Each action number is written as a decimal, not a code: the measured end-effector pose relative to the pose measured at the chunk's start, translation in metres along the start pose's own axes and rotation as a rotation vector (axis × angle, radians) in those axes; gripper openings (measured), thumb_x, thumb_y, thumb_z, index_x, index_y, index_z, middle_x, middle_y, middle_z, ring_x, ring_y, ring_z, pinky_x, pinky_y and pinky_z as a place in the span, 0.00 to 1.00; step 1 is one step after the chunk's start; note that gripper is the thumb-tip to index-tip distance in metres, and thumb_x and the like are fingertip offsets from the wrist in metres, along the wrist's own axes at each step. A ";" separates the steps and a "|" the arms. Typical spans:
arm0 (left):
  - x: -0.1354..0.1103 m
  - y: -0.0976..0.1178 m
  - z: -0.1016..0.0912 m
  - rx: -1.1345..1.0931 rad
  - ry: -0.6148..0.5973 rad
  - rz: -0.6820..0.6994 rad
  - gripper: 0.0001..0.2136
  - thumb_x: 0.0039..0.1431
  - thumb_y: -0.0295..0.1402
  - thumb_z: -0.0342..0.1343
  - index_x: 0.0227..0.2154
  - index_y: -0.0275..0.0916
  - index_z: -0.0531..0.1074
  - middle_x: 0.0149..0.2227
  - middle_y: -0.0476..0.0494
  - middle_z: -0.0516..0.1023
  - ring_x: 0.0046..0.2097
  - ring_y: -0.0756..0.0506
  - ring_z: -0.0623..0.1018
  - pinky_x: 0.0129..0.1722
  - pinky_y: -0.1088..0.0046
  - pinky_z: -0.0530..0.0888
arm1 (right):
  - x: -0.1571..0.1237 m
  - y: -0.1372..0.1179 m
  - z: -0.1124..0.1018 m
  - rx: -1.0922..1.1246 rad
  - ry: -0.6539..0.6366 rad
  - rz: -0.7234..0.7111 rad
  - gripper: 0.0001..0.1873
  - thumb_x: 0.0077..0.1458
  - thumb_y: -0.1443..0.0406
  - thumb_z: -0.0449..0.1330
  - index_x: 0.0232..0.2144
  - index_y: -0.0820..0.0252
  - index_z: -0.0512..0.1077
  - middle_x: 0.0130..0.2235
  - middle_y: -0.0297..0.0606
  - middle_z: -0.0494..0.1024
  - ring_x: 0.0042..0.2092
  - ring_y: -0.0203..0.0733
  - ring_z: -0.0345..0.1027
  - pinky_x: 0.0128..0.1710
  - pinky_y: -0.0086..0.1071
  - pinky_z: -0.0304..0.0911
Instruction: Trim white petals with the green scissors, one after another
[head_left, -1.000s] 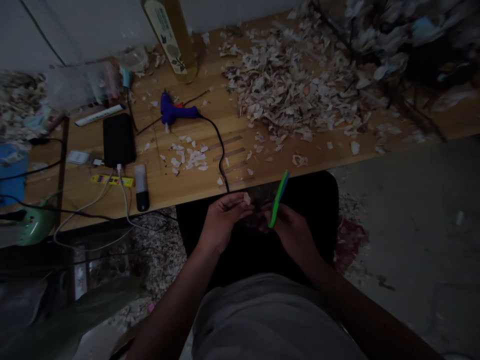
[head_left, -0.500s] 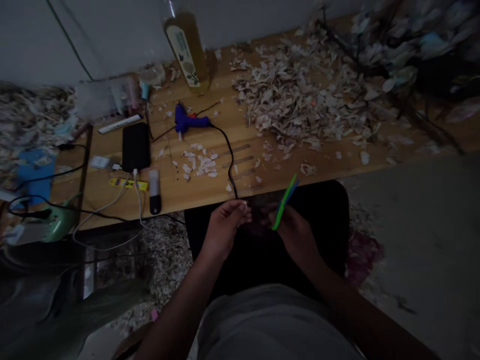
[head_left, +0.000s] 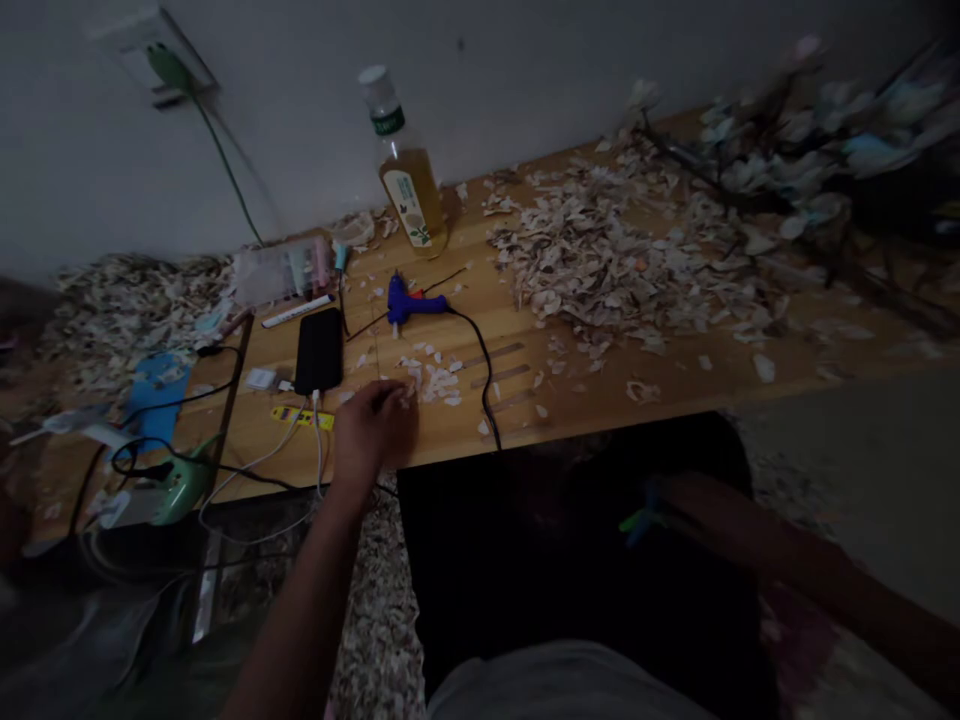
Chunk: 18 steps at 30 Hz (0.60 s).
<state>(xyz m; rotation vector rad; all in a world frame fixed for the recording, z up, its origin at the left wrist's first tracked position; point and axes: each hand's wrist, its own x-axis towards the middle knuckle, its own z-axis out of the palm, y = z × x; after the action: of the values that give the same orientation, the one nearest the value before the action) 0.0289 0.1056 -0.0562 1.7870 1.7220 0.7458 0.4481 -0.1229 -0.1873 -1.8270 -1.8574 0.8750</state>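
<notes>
Moved since the earlier frame, the left hand (head_left: 366, 425) has come from over the dark lap (head_left: 525, 570) to the table (head_left: 450, 437), at eight o'clock; whether its curled fingers pinch a flake, I cannot tell. Small pale flakes (head_left: 436, 383), thin and irregular, lie scattered just beside its fingertips. At four o'clock, the right hand (head_left: 679, 500) has dropped lower, a slim green-and-blue tool (head_left: 643, 520) at its shadowed fingers; their grip cannot be made out. Eleven o'clock: a capped bottle (head_left: 411, 195) of amber liquid. Ten: a translucent case (head_left: 262, 275) with pink and pale-blue items (head_left: 321, 262).
</notes>
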 end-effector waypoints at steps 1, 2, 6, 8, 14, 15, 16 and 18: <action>0.004 0.001 0.003 0.038 0.006 0.049 0.10 0.60 0.34 0.55 0.40 0.40 0.79 0.41 0.41 0.83 0.43 0.41 0.80 0.46 0.66 0.73 | 0.004 0.007 -0.002 -0.027 -0.104 -0.058 0.13 0.51 0.56 0.62 0.40 0.48 0.79 0.45 0.43 0.82 0.47 0.56 0.76 0.50 0.50 0.70; 0.005 0.004 0.006 0.071 0.027 0.105 0.12 0.61 0.33 0.53 0.43 0.40 0.78 0.45 0.40 0.82 0.47 0.40 0.79 0.49 0.65 0.72 | 0.007 0.011 -0.004 -0.053 -0.189 -0.102 0.14 0.54 0.57 0.60 0.43 0.48 0.79 0.47 0.43 0.81 0.49 0.56 0.75 0.51 0.51 0.69; -0.028 0.031 0.036 0.190 0.093 0.395 0.15 0.65 0.28 0.47 0.50 0.39 0.73 0.49 0.37 0.78 0.53 0.40 0.75 0.55 0.60 0.70 | 0.018 0.015 -0.002 -0.139 -0.219 -0.116 0.18 0.59 0.59 0.57 0.50 0.52 0.76 0.52 0.47 0.78 0.54 0.56 0.72 0.56 0.51 0.64; -0.055 0.050 0.060 0.183 -0.038 0.551 0.15 0.64 0.25 0.48 0.51 0.40 0.72 0.48 0.38 0.78 0.52 0.41 0.75 0.53 0.60 0.72 | 0.022 0.017 0.002 -0.168 -0.187 -0.123 0.18 0.59 0.60 0.57 0.50 0.54 0.75 0.51 0.48 0.78 0.53 0.55 0.72 0.56 0.50 0.64; -0.081 0.092 0.138 0.196 -0.140 0.658 0.16 0.64 0.24 0.51 0.55 0.36 0.68 0.51 0.35 0.76 0.56 0.39 0.73 0.59 0.53 0.72 | 0.035 0.031 0.012 -0.198 -0.126 -0.280 0.19 0.57 0.61 0.58 0.49 0.62 0.75 0.48 0.53 0.79 0.49 0.58 0.74 0.49 0.52 0.69; -0.077 0.096 0.146 0.185 -0.151 0.652 0.16 0.65 0.25 0.51 0.54 0.36 0.68 0.51 0.36 0.76 0.55 0.39 0.73 0.59 0.53 0.72 | 0.037 0.032 0.012 -0.197 -0.127 -0.289 0.19 0.58 0.61 0.57 0.49 0.62 0.75 0.49 0.53 0.79 0.49 0.58 0.74 0.49 0.52 0.68; -0.074 0.100 0.152 0.157 -0.169 0.653 0.15 0.65 0.25 0.51 0.54 0.36 0.69 0.51 0.37 0.76 0.56 0.40 0.74 0.59 0.53 0.72 | 0.038 0.033 0.013 -0.193 -0.126 -0.293 0.18 0.58 0.61 0.57 0.49 0.62 0.74 0.49 0.52 0.79 0.49 0.57 0.74 0.50 0.52 0.68; -0.068 0.106 0.159 0.084 -0.203 0.669 0.15 0.66 0.25 0.50 0.54 0.38 0.68 0.52 0.37 0.76 0.57 0.41 0.73 0.60 0.55 0.72 | 0.040 0.035 0.013 -0.186 -0.120 -0.302 0.18 0.59 0.61 0.57 0.49 0.62 0.74 0.50 0.52 0.78 0.50 0.57 0.73 0.50 0.51 0.68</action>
<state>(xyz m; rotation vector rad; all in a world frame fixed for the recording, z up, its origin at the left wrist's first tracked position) 0.2142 0.0334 -0.0930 2.4348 1.0265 0.7169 0.4625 -0.0875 -0.2257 -1.5626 -2.2822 0.7373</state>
